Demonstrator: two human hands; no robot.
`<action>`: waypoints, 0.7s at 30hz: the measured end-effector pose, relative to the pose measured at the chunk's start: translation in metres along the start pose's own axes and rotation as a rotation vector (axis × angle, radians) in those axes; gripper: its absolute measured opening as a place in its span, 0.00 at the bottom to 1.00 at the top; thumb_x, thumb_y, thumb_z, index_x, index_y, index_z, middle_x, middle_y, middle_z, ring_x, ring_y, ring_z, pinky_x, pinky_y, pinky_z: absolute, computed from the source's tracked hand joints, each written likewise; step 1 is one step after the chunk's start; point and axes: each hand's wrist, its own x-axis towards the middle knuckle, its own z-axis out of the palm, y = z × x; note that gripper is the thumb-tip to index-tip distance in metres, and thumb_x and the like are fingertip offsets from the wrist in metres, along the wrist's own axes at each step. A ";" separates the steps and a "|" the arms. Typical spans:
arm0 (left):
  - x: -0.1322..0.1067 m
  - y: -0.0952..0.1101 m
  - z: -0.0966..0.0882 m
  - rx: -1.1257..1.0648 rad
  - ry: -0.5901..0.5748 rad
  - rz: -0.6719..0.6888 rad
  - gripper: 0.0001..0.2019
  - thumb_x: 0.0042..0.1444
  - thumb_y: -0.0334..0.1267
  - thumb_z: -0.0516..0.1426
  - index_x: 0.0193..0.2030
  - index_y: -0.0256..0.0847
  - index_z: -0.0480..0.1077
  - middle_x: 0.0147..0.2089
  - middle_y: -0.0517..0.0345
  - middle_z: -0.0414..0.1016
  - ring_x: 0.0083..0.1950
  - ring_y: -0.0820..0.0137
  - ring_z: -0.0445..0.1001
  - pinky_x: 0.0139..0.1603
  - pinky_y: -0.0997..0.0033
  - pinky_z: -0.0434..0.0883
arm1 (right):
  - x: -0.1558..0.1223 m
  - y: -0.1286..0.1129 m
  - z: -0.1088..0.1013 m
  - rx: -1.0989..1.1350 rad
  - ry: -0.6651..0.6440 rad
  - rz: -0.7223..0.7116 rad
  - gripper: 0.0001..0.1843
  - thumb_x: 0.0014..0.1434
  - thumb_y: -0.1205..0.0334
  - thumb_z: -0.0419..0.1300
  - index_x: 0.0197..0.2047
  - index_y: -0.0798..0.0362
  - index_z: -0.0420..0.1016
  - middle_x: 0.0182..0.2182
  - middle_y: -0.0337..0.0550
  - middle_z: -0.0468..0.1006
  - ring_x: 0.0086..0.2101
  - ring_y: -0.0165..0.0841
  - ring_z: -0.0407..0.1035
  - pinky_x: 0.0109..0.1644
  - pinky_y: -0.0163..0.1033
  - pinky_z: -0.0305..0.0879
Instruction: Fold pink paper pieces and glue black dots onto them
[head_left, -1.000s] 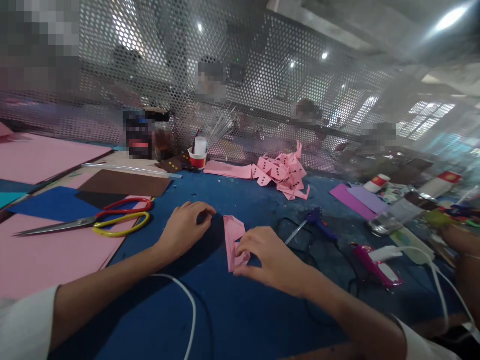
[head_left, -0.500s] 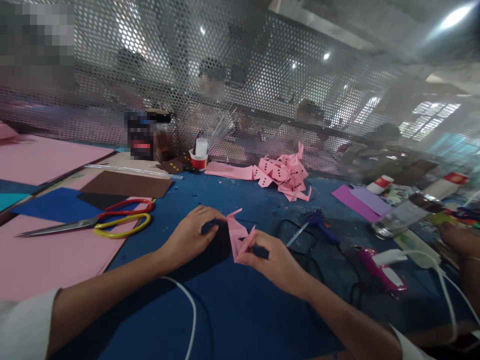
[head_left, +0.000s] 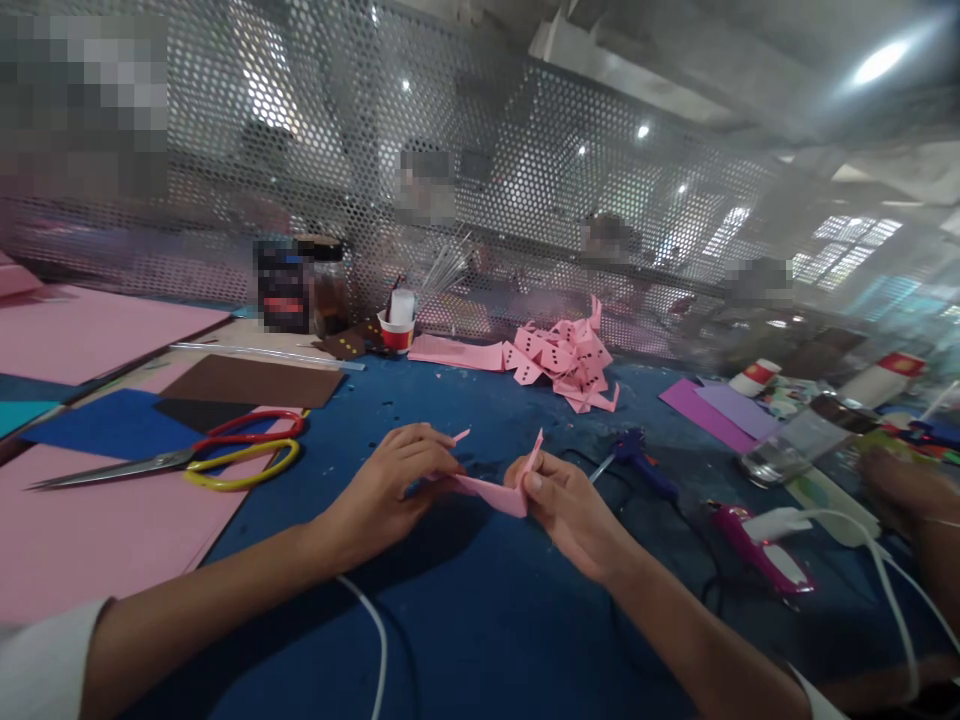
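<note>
Between my two hands, above the blue table (head_left: 450,630), is a folded strip of pink paper (head_left: 491,492). My left hand (head_left: 397,480) pinches its left part, and the fingers cover that end except for a small tip sticking up. My right hand (head_left: 566,500) grips the other end between thumb and fingers, where a flap stands upright. Behind the hands lies a heap of folded pink paper pieces (head_left: 562,355) with black dots. A flat stack of pink paper strips (head_left: 457,352) sits to the left of that heap.
Scissors (head_left: 247,450) with red and yellow handles lie on coloured sheets at left. A blue glue gun (head_left: 645,465), a pink power strip (head_left: 761,550) and a clear jar (head_left: 795,440) stand to the right. A white cable (head_left: 379,630) runs in front. Another person's hand (head_left: 900,485) is at far right.
My left hand has taken hold of the pink paper, which it was only beside before. The paper has turned more level, and my right hand has shifted slightly right.
</note>
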 end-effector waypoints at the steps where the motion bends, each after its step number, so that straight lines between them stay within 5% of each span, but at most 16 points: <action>1: 0.000 0.001 -0.001 -0.014 0.011 -0.021 0.07 0.65 0.34 0.56 0.43 0.45 0.76 0.44 0.56 0.81 0.56 0.63 0.73 0.62 0.59 0.63 | 0.001 0.000 -0.002 0.026 0.012 -0.002 0.15 0.61 0.49 0.65 0.35 0.54 0.74 0.33 0.41 0.72 0.32 0.30 0.64 0.39 0.35 0.64; 7: 0.007 0.006 -0.012 -0.098 -0.022 -0.232 0.07 0.62 0.39 0.59 0.43 0.46 0.79 0.43 0.56 0.81 0.50 0.63 0.74 0.52 0.64 0.69 | 0.005 0.005 -0.010 -0.077 0.143 -0.063 0.16 0.67 0.48 0.58 0.36 0.52 0.72 0.32 0.39 0.70 0.34 0.31 0.66 0.42 0.37 0.65; 13: 0.013 0.007 -0.021 -0.117 -0.042 -0.329 0.09 0.61 0.44 0.59 0.44 0.47 0.80 0.44 0.56 0.81 0.51 0.62 0.74 0.53 0.64 0.69 | 0.005 0.004 -0.020 -0.512 0.364 -0.253 0.11 0.67 0.51 0.58 0.45 0.49 0.73 0.37 0.40 0.74 0.39 0.33 0.69 0.47 0.39 0.65; 17: 0.014 0.009 -0.022 -0.150 -0.081 -0.339 0.11 0.61 0.45 0.59 0.44 0.47 0.80 0.44 0.55 0.80 0.50 0.62 0.75 0.53 0.63 0.69 | 0.000 0.003 -0.015 -0.812 0.234 -0.415 0.14 0.67 0.57 0.60 0.55 0.45 0.74 0.38 0.40 0.71 0.40 0.33 0.68 0.49 0.41 0.64; 21: 0.015 0.013 -0.024 -0.208 -0.094 -0.401 0.13 0.61 0.49 0.58 0.45 0.48 0.80 0.47 0.55 0.80 0.51 0.61 0.75 0.53 0.62 0.69 | -0.001 0.007 -0.009 -0.901 0.197 -0.458 0.08 0.67 0.59 0.61 0.48 0.47 0.78 0.38 0.41 0.72 0.39 0.33 0.69 0.49 0.41 0.64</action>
